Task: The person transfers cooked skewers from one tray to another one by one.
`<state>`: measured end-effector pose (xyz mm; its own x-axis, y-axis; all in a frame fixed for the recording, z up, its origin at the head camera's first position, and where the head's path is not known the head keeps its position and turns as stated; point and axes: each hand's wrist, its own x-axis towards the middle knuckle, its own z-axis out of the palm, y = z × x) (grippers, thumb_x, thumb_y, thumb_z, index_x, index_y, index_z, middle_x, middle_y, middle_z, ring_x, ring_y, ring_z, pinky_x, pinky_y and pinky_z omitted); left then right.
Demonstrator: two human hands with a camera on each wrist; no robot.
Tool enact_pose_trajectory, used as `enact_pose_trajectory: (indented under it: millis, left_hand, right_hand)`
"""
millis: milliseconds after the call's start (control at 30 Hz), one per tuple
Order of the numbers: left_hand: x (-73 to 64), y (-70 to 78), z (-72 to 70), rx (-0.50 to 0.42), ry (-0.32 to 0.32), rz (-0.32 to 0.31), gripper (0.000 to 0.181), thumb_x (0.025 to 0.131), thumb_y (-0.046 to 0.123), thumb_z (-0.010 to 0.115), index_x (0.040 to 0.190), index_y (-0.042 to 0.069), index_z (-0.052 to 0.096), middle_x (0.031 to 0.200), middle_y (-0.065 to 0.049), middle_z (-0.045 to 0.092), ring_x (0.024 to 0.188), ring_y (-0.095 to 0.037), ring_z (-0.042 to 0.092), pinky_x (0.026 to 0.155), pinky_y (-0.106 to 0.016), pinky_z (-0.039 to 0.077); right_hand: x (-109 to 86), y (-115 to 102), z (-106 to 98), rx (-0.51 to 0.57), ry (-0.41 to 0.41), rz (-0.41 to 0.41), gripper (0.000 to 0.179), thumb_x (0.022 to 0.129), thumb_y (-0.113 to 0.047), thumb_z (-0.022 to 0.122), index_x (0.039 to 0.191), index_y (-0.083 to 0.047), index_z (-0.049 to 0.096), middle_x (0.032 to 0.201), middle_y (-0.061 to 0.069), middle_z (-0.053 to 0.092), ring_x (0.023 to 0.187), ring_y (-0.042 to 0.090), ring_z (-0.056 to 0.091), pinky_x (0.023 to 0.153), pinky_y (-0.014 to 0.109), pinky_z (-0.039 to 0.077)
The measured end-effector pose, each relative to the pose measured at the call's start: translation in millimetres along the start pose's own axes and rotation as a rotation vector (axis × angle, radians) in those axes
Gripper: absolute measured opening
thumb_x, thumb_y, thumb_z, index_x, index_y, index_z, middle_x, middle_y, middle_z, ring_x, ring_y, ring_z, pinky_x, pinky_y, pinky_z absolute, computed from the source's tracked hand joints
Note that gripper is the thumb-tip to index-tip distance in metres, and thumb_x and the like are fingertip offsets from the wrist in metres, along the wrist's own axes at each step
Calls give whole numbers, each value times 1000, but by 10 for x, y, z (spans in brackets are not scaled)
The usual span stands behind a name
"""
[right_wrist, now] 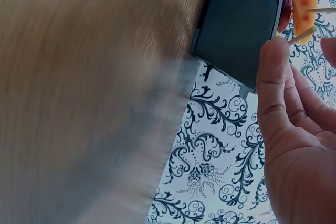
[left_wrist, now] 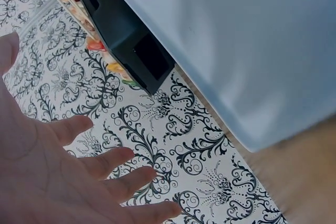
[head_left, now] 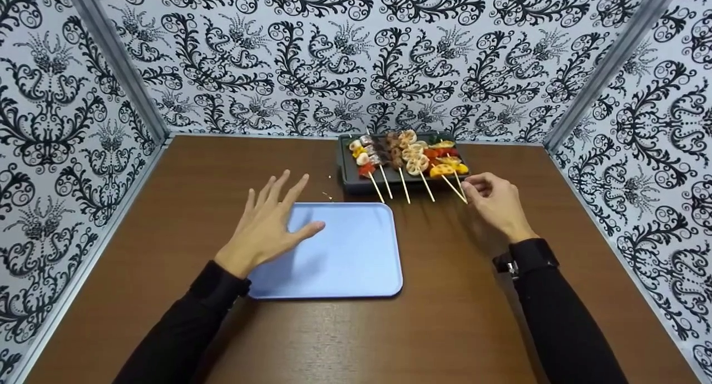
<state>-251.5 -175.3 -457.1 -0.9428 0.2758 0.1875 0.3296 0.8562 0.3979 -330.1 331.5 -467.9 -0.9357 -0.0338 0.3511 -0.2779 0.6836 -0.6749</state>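
My left hand (head_left: 264, 228) hovers over the left part of a light blue tray (head_left: 350, 250), fingers spread, holding nothing. In the left wrist view its palm (left_wrist: 47, 166) is bare and the tray appears above it. My right hand (head_left: 498, 203) is at the right front of a dark grill plate (head_left: 350, 172). Its thumb and fingertips are beside the stick ends of the yellow pepper skewers (head_left: 442, 170). In the right wrist view, a gap shows between the thumb (right_wrist: 329, 51) and forefinger (right_wrist: 274, 59), near two stick ends.
More skewers lie side by side on the grill plate, sticks toward me: tomato and white pieces (head_left: 362, 160), dark meat (head_left: 396, 157) and lotus root slices (head_left: 416, 162). Small crumbs (head_left: 327, 195) dot the brown table (head_left: 445, 317). Patterned walls (head_left: 345, 55) enclose the back and sides.
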Motion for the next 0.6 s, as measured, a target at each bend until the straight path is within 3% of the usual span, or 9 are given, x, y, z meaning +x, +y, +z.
enact_pose_trajectory:
  millis: [200,400,600]
  left_hand:
    - [16,80,26,1,5,21,109,102,89,63,188,36,22,197,-15,16,183,-48,16,145,-83,4]
    - [27,147,48,11,10,35,109,101,91,62,188,36,22,197,-15,16,182,-48,18,145,-83,5]
    - [42,221,69,6,24,51,108,101,90,63,187,37,24,197,-15,19,182,-47,18,145,-83,7]
  right_hand:
    - [15,-36,26,59,-27,59,39,110,-31,84,130,2,82,109,23,86,75,14,81,67,13,61]
    - [45,-70,52,83,-24,81,40,107,-33,88,128,0,83,104,18,88,74,6,81,69,12,62]
    - [81,-106,55,153,-53,116,37,106,-23,88,131,4,82,104,21,88,69,11,84,64,17,66]
